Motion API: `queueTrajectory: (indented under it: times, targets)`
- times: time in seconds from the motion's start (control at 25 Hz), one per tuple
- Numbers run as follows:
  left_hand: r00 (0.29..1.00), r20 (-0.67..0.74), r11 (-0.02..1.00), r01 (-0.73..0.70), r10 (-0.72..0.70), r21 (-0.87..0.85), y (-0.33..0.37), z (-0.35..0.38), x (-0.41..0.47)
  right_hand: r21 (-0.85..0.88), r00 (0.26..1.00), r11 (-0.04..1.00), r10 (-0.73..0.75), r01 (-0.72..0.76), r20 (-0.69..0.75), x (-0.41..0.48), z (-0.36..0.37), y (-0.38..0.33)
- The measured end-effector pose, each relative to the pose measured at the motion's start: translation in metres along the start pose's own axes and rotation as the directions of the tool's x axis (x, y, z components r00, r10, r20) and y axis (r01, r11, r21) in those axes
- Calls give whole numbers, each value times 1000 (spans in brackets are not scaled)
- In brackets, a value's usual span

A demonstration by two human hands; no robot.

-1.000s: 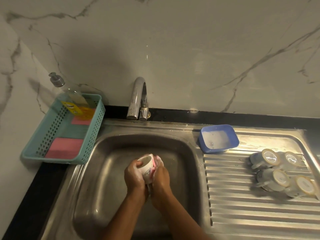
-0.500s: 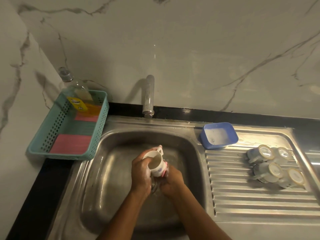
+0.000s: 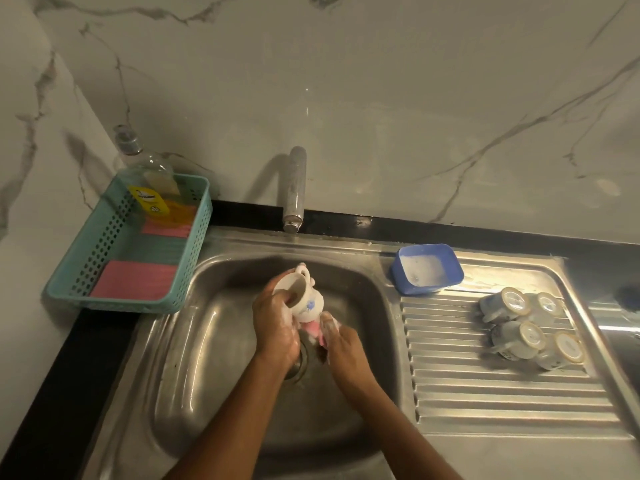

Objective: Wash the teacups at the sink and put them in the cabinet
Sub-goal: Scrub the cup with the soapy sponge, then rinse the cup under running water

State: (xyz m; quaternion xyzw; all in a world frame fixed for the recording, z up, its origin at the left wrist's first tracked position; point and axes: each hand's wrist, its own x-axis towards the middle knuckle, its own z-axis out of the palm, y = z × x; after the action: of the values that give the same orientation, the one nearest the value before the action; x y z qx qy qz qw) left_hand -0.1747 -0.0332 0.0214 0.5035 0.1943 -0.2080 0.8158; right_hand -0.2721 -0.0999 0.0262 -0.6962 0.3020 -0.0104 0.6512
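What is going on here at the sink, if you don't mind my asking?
A person is washing a white teacup over the sink. The left hand grips the cup, tilted, while the right hand holds a pink sponge against its base; both hands look soapy. Four other teacups lie clustered on the draining board, and a blue tub of sudsy water sits beside the basin.

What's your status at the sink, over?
Left hand grips teacup over sink. Right hand holds pink sponge against it. Four more teacups rest on drainboard; nothing in the way.
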Motion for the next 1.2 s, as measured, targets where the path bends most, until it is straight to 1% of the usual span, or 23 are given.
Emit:
queueTrajectory:
  times: [0.04,0.12,0.16,0.24,0.28,0.32,0.36,0.4,0.44,0.48,0.52,0.56,0.6,0.68,0.72,0.76,0.84,0.88,0.92,1.0,1.08,1.16,1.2]
  targets:
    - [1000,-19,1000,7,-8,-19,1,1,1,-55,1000,998,0,-1,-5,3,-6,1]
    - [999,-50,999,15,-17,-49,0,2,6,-161,997,987,-9,-5,-82,11,-27,-2]
    - [998,-66,999,14,-18,-52,0,1,9,-209,990,977,-60,33,-126,16,-42,-7]
    - [996,-87,999,2,-5,-36,-1,2,10,-318,958,930,-242,184,-156,28,-83,-25]
    - [996,-90,1000,-4,1,-27,0,2,9,-409,925,875,-346,259,-155,34,-106,-37]
    - [996,-90,1000,-13,11,-21,0,2,7,-552,890,785,-428,280,-157,42,-128,-48]
    - [995,-101,999,-27,24,-22,-1,3,5,-684,856,679,-493,266,-157,49,-146,-59]
    - [993,-115,999,-36,32,-25,-2,2,4,-759,834,613,-521,218,-182,60,-163,-65]
    - [990,-134,998,-42,37,-39,-6,2,3,-790,837,593,-504,157,-212,74,-178,-62]
    - [988,-154,998,-42,34,-53,-11,3,1,-810,857,580,-457,85,-237,88,-192,-58]
    - [986,-162,998,-38,29,-56,-16,4,0,-835,885,550,-399,23,-239,99,-202,-49]
    - [987,-157,998,-34,27,-45,-21,6,-2,-874,912,486,-359,3,-196,109,-208,-40]
    - [987,-157,999,-31,26,-28,-25,8,-3,-925,938,381,-322,6,-126,116,-212,-31]
    - [986,-167,1000,-23,21,-9,-31,9,-4,-992,966,122,-259,25,-8,117,-214,-24]
    - [985,-170,1000,-16,14,-16,-32,9,-3,-997,970,77,-244,15,-4,117,-215,-24]
    - [984,-179,999,-12,6,-33,-32,8,-2,-994,965,111,-260,-14,-43,115,-213,-29]
    - [979,-204,997,6,-20,-71,-32,7,0,-956,925,279,-334,-88,-182,108,-204,-38]
    - [978,-205,995,19,-39,-97,-32,7,0,-933,904,348,-366,-88,-222,105,-196,-43]
    - [978,-202,992,32,-57,-125,-33,7,1,-917,892,395,-391,-60,-226,101,-189,-46]
    - [979,-182,982,60,-94,-181,-31,7,1,-876,895,477,-418,70,-156,98,-165,-54]
    - [982,-122,961,112,-147,-254,-26,1,5,-781,919,574,-394,247,2,100,-124,-63]
    - [976,-80,935,168,-202,-311,-20,-5,11,-711,926,613,-343,346,154,108,-81,-77]
    - [974,-60,931,188,-217,-312,-16,-7,15,-694,925,621,-331,363,187,113,-59,-85]
